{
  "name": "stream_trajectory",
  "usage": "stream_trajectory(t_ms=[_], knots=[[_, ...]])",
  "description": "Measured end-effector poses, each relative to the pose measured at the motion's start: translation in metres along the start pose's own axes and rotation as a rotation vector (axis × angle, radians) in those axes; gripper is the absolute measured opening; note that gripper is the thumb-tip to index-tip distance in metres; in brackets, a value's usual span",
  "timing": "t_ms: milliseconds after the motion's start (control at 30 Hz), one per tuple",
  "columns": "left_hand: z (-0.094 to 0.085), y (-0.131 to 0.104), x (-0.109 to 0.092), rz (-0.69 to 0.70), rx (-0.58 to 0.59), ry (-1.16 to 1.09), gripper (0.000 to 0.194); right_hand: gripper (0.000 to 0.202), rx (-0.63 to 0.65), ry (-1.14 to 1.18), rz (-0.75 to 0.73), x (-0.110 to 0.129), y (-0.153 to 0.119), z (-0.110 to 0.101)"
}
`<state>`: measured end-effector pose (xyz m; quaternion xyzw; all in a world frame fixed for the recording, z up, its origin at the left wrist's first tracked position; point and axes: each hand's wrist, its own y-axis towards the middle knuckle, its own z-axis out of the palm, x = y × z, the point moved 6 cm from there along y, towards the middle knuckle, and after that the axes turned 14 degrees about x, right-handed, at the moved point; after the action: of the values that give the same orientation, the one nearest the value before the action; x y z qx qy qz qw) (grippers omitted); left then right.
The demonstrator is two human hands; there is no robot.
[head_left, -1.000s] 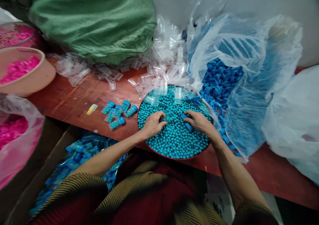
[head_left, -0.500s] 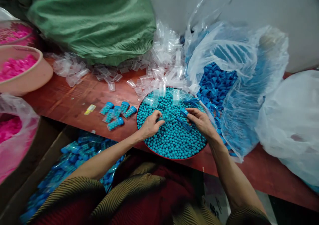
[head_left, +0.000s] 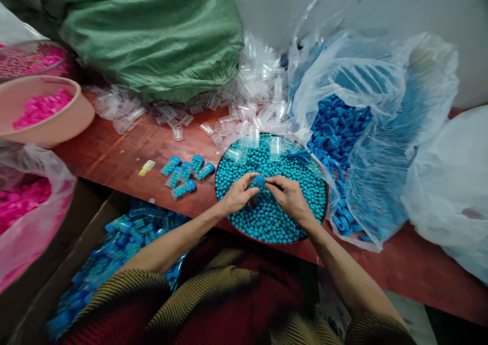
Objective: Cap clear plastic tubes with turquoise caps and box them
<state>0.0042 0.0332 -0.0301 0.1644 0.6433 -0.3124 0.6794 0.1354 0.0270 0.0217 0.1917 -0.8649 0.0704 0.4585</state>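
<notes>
Over a round red-rimmed tray of teal beads (head_left: 267,223), my left hand (head_left: 239,194) is closed round a small clear container, mostly hidden by the fingers. A blue cap (head_left: 258,181) sits at the container's mouth, and the thumb and fingertips of my right hand (head_left: 286,195) pinch its side. Several clear empty containers (head_left: 275,148) rest on the beads at the tray's back edge. Left of the tray, several blue-capped containers filled with beads (head_left: 184,189) lie on the red table (head_left: 110,156).
Clear containers (head_left: 251,85) are heaped behind the tray, beside a green sack (head_left: 152,34). An open bag of blue caps (head_left: 339,126) stands right. A tub of pink pieces (head_left: 82,112) stands left; a box of filled containers (head_left: 114,253) is below.
My right hand has moved left with the blue cap, bringing it to the container in my left hand. The blue pieces that lay on the beads near my right hand no longer show there.
</notes>
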Motion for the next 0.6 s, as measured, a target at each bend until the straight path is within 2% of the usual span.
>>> stream_trajectory(t_ms=[100,267,333,433,533,600], knots=[[0.006,-0.008,0.000,-0.005,-0.032,0.030,0.054,0.018,0.001,0.002,-0.032,0.001,-0.010,0.004],[0.019,-0.018,-0.005,0.023,-0.055,0.131,0.032,0.018,0.033,0.004,-0.062,0.000,-0.031,0.012],[0.022,-0.021,-0.006,0.003,-0.034,0.174,0.028,0.020,0.076,0.004,-0.102,0.002,-0.037,0.011],[0.026,-0.029,-0.006,-0.031,0.035,0.191,0.029,0.022,0.207,0.062,-0.140,0.002,-0.045,0.007],[0.031,-0.036,-0.005,-0.071,0.152,0.195,0.029,0.024,0.288,0.238,-0.041,-0.010,-0.046,0.005],[0.033,-0.039,-0.006,-0.083,0.174,0.227,0.029,0.036,0.249,0.376,0.040,-0.019,-0.044,0.006]])
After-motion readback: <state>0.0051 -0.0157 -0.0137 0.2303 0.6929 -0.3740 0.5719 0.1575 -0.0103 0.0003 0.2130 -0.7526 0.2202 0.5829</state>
